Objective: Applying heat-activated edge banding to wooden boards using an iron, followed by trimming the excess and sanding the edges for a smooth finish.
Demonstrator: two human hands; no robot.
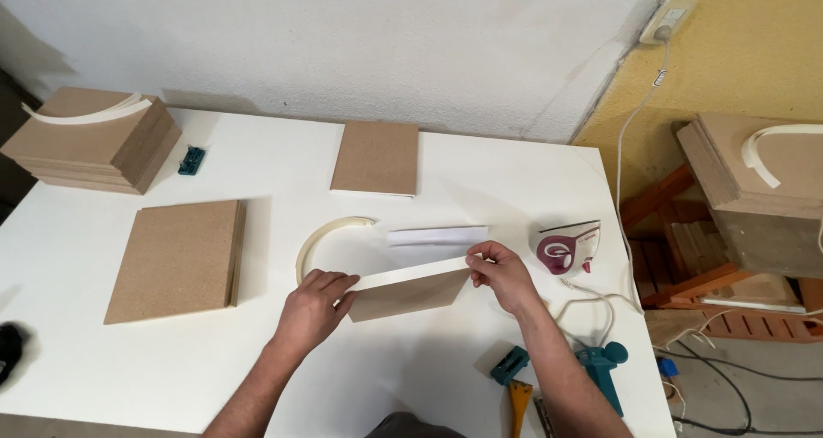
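Brown fibreboard panel (pixel 403 291), upright on white table (pixel 129 361): left hand (pixel 313 311) steadying left end, right hand (pixel 501 275) pinching cream edging strip (pixel 411 271) at right corner; best kept flush along edge.

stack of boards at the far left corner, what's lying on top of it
A curved strip of white edging lies across the top of the stack of brown boards. Its left end overhangs the stack's edge. Nothing else shows on top; anything between the boards is hidden.
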